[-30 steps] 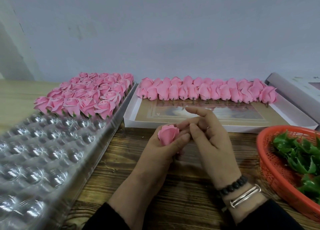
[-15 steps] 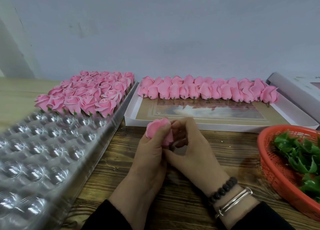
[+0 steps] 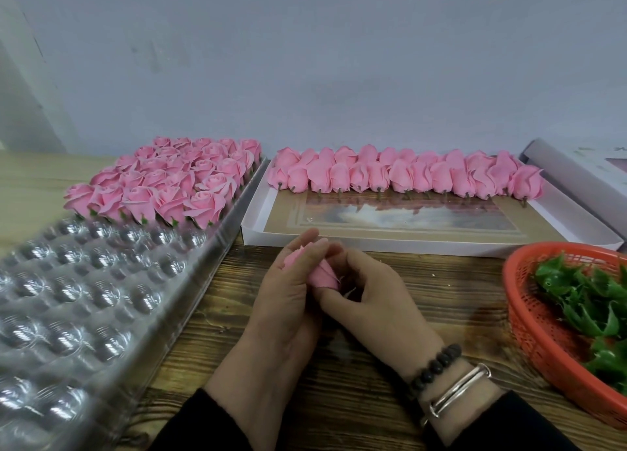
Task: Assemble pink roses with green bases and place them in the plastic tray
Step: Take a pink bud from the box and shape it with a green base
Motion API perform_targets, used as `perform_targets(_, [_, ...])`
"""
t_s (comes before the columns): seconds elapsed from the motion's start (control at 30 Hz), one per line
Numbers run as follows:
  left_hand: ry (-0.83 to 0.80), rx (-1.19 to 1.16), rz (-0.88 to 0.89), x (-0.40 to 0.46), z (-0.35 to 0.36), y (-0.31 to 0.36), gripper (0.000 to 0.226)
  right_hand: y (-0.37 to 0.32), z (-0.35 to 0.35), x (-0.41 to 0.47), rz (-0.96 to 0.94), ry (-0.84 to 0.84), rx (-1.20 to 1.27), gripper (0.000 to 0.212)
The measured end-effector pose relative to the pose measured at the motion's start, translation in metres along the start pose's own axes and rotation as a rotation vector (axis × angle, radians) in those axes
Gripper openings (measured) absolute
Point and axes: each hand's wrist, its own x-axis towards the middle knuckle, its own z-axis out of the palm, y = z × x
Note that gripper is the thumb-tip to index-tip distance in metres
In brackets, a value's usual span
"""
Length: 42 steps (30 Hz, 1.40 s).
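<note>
A pink rose point(image 3: 322, 274) is held over the wooden table between both hands. My left hand point(image 3: 288, 301) wraps its fingers round the bloom from the left. My right hand point(image 3: 369, 297) curls against the rose's underside, thumb touching it; whether a green base is there is hidden. The clear plastic tray point(image 3: 78, 301) lies at left, its far rows filled with assembled roses point(image 3: 163, 182). A white box point(image 3: 427, 236) behind the hands holds a row of bare pink roses point(image 3: 403, 175). Green bases point(image 3: 590, 297) fill the orange basket point(image 3: 529, 314) at right.
A grey wall stands close behind the table. Another white box point(image 3: 576, 175) sits at the far right behind the basket. Bare wood shows between the tray, the box and the basket, around my hands.
The rose has turned in my left hand and tipped rightward. My right hand's fingers went from stretched out to curled under the rose.
</note>
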Motion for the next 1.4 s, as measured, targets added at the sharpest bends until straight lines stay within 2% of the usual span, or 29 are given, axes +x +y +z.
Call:
perform_targets(0.2, [0.08,0.052,0.094,0.001,0.001,0.0,0.022,0.001,0.002,-0.001,0.076,-0.031,0.01,0.041])
perform_targets(0.33, [0.057,0.042,0.081,-0.001,0.002,-0.001,0.037,-0.002,0.001,-0.001,0.072,-0.013,-0.02,0.022])
perform_targets(0.4, [0.025,0.05,0.068,0.0,0.0,0.0,0.041,-0.005,-0.002,0.0,0.092,-0.048,0.062,0.01])
perform_targets(0.57, [-0.017,0.134,0.127,0.001,-0.003,0.003,0.037,-0.009,-0.006,-0.001,0.139,-0.143,0.174,0.008])
perform_targets(0.67, [0.014,0.416,0.323,0.0,-0.007,0.008,0.036,-0.007,-0.007,-0.001,0.08,0.015,0.137,0.018])
perform_targets(0.73, [0.011,0.646,0.445,0.0,-0.008,0.01,0.033,-0.008,-0.012,0.001,0.029,0.117,0.231,0.011])
perform_targets(0.77, [0.003,0.694,0.47,-0.001,-0.007,0.01,0.034,-0.008,-0.015,0.002,0.012,0.118,0.245,0.015])
perform_targets(0.9, [0.006,0.791,0.431,-0.003,-0.003,0.007,0.038,-0.008,-0.016,0.0,-0.045,-0.058,0.035,0.038])
perform_targets(1.03, [-0.002,0.847,0.352,-0.006,-0.004,0.008,0.052,-0.009,-0.012,0.001,-0.09,-0.09,-0.118,0.053])
perform_targets(1.07, [-0.012,0.866,0.353,-0.008,-0.002,0.009,0.057,-0.009,-0.012,0.001,-0.085,-0.083,-0.115,0.052])
perform_targets(1.17, [-0.062,0.902,0.307,-0.009,0.0,0.009,0.091,-0.01,-0.014,0.001,-0.07,-0.088,-0.056,0.046])
perform_targets(1.3, [-0.077,0.941,0.286,-0.011,0.005,0.009,0.095,-0.012,-0.015,0.001,-0.063,-0.117,-0.018,0.042])
perform_targets(1.4, [-0.09,0.943,0.293,-0.012,0.006,0.009,0.092,-0.012,-0.016,0.002,-0.059,-0.107,0.003,0.027])
